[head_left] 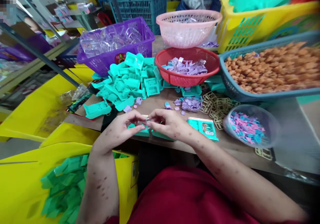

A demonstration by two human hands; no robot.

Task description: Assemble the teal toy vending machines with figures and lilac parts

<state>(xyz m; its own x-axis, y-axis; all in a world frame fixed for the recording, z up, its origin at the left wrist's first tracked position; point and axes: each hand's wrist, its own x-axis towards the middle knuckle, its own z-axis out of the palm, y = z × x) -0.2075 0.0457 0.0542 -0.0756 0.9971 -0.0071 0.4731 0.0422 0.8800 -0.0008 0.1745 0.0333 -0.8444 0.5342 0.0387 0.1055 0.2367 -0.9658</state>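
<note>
My left hand [123,128] and my right hand [170,123] meet over the front edge of the table, fingertips pinched together around a small piece too hidden to make out. Beneath them lie turquoise plastic trays [160,134], partly covered by my fingers. Right of my right hand is a turquoise tray [197,124] with a pink edge and a small brown piece in it. Small lilac plastic parts [127,109] are scattered just beyond my fingers, close to a clump of more lilac parts [191,104].
Behind are a heap of turquoise trays [132,77], a purple basket [85,59], a red basket [185,81] and a pink basket [187,34]. Brown pieces fill a blue-grey basket [225,81]. Beige frames [217,107] lie near a clear bowl [271,127]. A yellow bin [127,184] stands lower left.
</note>
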